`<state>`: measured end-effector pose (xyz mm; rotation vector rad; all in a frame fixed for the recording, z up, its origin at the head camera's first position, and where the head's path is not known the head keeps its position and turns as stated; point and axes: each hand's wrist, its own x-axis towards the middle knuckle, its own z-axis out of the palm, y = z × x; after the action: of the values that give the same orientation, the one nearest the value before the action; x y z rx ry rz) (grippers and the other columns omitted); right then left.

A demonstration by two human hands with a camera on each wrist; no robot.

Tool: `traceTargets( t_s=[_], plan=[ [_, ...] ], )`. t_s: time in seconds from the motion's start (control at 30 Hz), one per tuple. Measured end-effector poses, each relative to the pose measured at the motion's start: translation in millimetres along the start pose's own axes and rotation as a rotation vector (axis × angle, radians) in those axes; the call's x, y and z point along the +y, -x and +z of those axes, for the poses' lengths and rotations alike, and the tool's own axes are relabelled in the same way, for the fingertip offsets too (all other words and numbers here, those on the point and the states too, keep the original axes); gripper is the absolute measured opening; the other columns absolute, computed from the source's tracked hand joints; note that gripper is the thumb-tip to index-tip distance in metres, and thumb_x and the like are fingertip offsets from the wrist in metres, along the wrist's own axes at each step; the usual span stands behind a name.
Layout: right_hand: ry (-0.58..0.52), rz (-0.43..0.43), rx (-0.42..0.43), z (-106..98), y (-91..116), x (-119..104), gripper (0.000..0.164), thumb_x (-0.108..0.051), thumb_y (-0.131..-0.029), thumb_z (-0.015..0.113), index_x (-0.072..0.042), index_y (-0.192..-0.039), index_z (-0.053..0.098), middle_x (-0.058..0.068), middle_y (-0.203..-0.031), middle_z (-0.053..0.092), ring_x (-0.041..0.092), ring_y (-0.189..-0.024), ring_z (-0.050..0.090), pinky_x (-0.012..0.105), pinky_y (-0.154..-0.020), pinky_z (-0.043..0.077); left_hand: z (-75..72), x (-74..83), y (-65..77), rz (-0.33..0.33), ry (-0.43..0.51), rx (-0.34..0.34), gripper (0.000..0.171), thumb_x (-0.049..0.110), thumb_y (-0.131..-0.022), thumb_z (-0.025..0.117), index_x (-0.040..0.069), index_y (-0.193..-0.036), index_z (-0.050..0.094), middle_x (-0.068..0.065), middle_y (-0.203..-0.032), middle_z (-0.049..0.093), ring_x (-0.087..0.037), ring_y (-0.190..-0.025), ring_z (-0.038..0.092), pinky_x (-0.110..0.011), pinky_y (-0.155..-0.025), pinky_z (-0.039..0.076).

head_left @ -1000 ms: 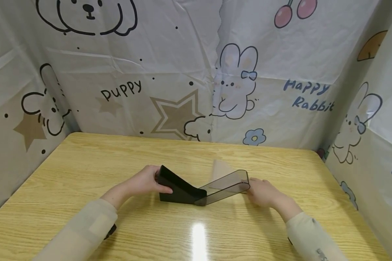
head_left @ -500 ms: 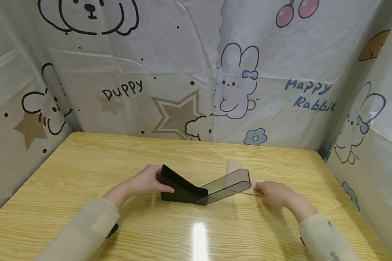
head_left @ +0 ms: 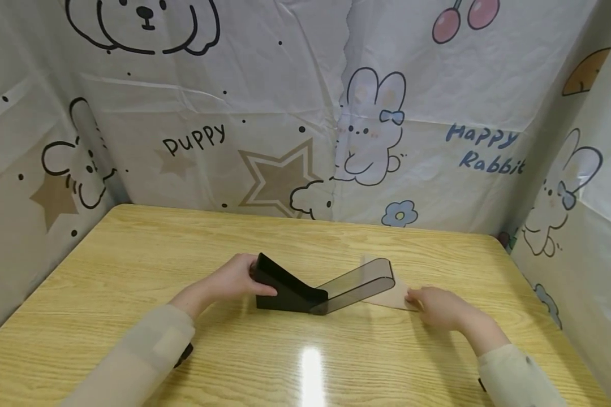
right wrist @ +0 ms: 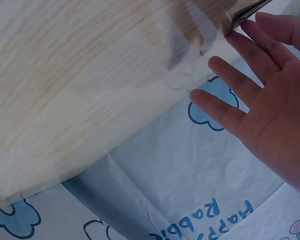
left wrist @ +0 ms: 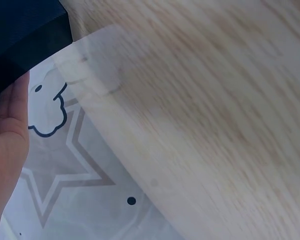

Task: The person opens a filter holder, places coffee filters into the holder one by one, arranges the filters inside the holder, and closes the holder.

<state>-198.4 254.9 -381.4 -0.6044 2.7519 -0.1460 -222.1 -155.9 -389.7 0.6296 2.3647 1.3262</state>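
The place is a small screened-off workspace: creased pale sheeting (head_left: 265,90) walls in the far edge and both sides of a wood-grain table (head_left: 132,254), printed with cartoon rabbits (head_left: 369,147), stars (head_left: 280,181) and the lettering "Happy Rabbit" (head_left: 483,148). The wider room cannot be told.

In head view, our L hand (head_left: 236,277) grips, lower ctr-left of frame; our R hand (head_left: 440,307) pinches, lower rt.

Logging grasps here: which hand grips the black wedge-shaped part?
The left hand, gripping the tall end of the black wedge-shaped part; the right hand pinches the edge of a pale sheet.
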Motion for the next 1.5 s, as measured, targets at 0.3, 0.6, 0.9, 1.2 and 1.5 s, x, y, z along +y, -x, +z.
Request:
traceTargets(
  t_s=[0.3, 0.6, 0.9, 1.2, 1.5],
  plan=[
    [-0.064, 0.032, -0.006, -0.1, 7.4, 3.6, 0.041, 0.008, -0.079, 0.055, 0.005, -0.120, 0.058, 0.019, -0.118, 0.063, 0.040, -0.113, 0.056, 0.052, -0.094, 0.043, 1.4, 2.5, -8.4, -0.010, -0.001, 0.003, 0.032, 0.023, -0.077, 0.077, 0.008, -0.102, 0.065, -0.004, -0.095, 0.071, -0.010, -0.082, 0.063, -0.029, -0.077, 0.050],
    [0.014, 0.001, 0.073, -1.2, 2.6, 4.1, 0.010, -0.002, -0.084, 0.062, -0.008, -0.091, 0.066, 0.006, -0.092, 0.069, 0.023, -0.082, 0.064, 0.041, -0.074, 0.051, 0.7, 3.3, -12.9, -0.005, -0.028, 0.018, 0.030, 0.021, -0.077, 0.077, 0.007, -0.100, 0.066, -0.005, -0.093, 0.072, -0.010, -0.080, 0.064, -0.027, -0.076, 0.051],
    [-0.057, 0.131, 0.078, -18.1, -18.5, 7.2, 0.009, -0.007, -0.086, 0.054, -0.004, -0.087, 0.063, 0.007, -0.085, 0.064, 0.017, -0.072, 0.054, 0.037, -0.065, 0.047, 0.6, 3.5, -13.1, 0.007, -0.002, -0.002, 0.026, 0.021, -0.078, 0.077, 0.009, -0.098, 0.066, -0.003, -0.090, 0.071, -0.010, -0.077, 0.060, -0.029, -0.074, 0.050],
    [-0.166, 0.277, 0.070, -17.6, -41.3, 5.6, 0.025, -0.028, -0.087, 0.062, -0.004, -0.082, 0.059, 0.004, -0.077, 0.058, 0.017, -0.068, 0.049, 0.029, -0.058, 0.038, 1.6, 2.9, -13.3, -0.002, -0.004, 0.004, 0.027, 0.022, -0.078, 0.077, 0.010, -0.100, 0.066, -0.003, -0.094, 0.071, -0.011, -0.083, 0.064, -0.028, -0.077, 0.051],
    [-0.291, 0.310, 0.093, -5.8, -54.6, 16.0, 0.032, -0.021, -0.082, 0.068, -0.011, -0.060, 0.047, -0.005, -0.057, 0.038, 0.010, -0.055, 0.036, 0.024, -0.051, 0.030, 2.4, 2.9, -13.2, -0.014, -0.008, 0.008, 0.028, 0.022, -0.078, 0.076, 0.009, -0.100, 0.066, -0.003, -0.093, 0.071, -0.011, -0.082, 0.063, -0.028, -0.077, 0.051]
  ],
)
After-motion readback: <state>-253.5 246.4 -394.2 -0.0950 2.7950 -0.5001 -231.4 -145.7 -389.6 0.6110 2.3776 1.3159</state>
